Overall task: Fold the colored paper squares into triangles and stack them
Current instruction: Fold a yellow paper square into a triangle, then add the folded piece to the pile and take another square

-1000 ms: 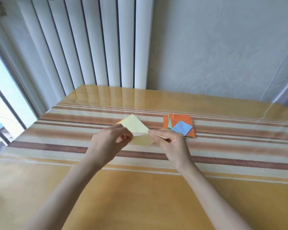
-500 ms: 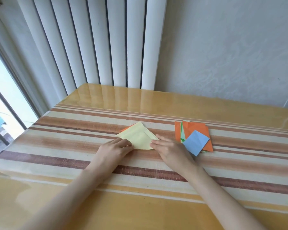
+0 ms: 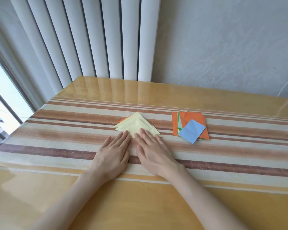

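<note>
On the striped table (image 3: 56, 130), both hands' straight fingers (image 3: 125, 136) press the yellow folded triangle (image 3: 135, 126), grasping nothing.

Glossy table (image 3: 156, 90), matt paper triangles (image 3: 133, 127).

It looked like a home: a striped tablecloth (image 3: 223, 146) under clear plastic, vertical blinds (image 3: 83, 39), and textured wallpaper (image 3: 223, 44).
</note>
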Demonstrator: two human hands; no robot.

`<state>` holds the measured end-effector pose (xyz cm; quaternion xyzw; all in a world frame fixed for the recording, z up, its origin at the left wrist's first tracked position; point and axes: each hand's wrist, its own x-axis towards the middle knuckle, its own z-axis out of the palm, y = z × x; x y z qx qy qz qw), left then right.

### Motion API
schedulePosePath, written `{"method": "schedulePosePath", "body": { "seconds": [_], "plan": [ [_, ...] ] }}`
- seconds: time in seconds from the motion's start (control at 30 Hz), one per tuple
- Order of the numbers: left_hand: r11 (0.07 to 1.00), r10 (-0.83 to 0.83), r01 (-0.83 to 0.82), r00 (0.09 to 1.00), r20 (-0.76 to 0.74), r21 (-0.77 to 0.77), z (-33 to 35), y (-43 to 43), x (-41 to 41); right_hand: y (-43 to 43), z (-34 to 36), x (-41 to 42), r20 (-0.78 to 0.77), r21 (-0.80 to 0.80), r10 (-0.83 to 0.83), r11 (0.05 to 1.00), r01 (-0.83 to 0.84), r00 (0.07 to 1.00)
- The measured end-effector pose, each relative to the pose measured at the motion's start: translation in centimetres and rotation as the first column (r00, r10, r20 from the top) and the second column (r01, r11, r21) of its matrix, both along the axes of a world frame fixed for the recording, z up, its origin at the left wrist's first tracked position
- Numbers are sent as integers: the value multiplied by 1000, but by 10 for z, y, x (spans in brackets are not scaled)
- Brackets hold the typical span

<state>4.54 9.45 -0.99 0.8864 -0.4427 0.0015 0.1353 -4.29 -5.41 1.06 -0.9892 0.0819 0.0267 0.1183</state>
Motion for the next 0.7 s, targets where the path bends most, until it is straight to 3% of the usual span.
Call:
{"method": "schedulePosePath", "body": {
  "seconds": [0.2,0.37,0.43,0.5,0.57,0.63,0.7],
  "plan": [
    [994,104,-105,994,29,34,7,-8,-13,-13,-1,-22,72,-63,-167,983,171,983],
    [965,246,-244,969,-8,96,6,-18,-23,-8,-5,-20,80,-2,-179,984,180,981],
    [965,263,-263,965,-8,24,10,-15,-22,-10,-3,-23,133,57,-150,988,143,980],
    [969,229,-218,970,87,-120,14,-9,-24,-15,1,-34,327,23,-120,993,119,937],
    [969,147,-110,976,161,-222,17,-3,-32,-33,3,-47,524,-40,-157,977,208,837],
    [962,26,28,981,193,-273,22,-3,-46,-60,2,-58,550,-66,-263,932,355,792],
    [942,-71,130,978,196,-310,24,-6,-60,-84,1,-69,461,-87,-363,889,449,810]
  ]
}}
